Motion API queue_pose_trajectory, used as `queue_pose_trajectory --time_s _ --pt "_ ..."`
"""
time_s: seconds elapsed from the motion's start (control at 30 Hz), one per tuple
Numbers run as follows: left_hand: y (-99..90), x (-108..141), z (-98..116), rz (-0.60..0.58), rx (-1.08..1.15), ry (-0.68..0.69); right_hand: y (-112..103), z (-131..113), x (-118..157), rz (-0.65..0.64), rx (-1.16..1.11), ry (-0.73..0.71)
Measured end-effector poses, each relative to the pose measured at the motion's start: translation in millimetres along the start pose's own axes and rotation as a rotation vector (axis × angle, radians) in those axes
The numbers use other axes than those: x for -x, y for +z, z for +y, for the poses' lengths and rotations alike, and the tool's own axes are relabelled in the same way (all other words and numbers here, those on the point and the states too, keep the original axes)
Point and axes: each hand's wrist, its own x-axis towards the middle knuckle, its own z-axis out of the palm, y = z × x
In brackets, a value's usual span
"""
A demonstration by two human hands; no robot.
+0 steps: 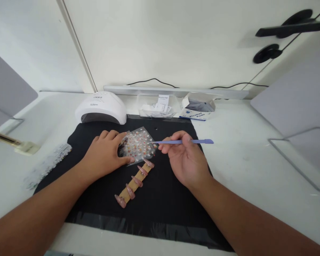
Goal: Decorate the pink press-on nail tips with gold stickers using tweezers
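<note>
My left hand [106, 153] holds a clear nail sticker sheet [139, 143] dotted with white, red and orange designs, thumb and forefinger at its left part. Between the fingertips of my right hand [188, 158] is a slim purple stick-like tool [196, 141], its thin tip pointing left over the sheet's right edge. Whether a sticker is on the tip is too small to tell. Just below the sheet, a wooden strip [134, 185] lies at a slant, carrying several pointed pinkish false nails [137, 181]. Neither hand touches the strip.
A black mat [160, 209] covers the table's middle. Behind it stand a white nail lamp [102, 106], a clear tray of packets [158, 108] and an alcohol pad box [198, 108]. More sticker sheets [49, 165] and a cream-coloured bottle with gold cap [28, 147] lie left.
</note>
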Motion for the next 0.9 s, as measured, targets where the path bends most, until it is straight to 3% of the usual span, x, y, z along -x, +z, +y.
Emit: queue_pose_trajectory --time_s 0.43,0.9 --pt "9.6 -2 8 0.043 0.014 0.023 2 10 -10 -0.140 0.076 0.217" --pt "15.3 -2 9 0.082 0.090 0.028 7 9 -9 -0.187 0.066 0.229"
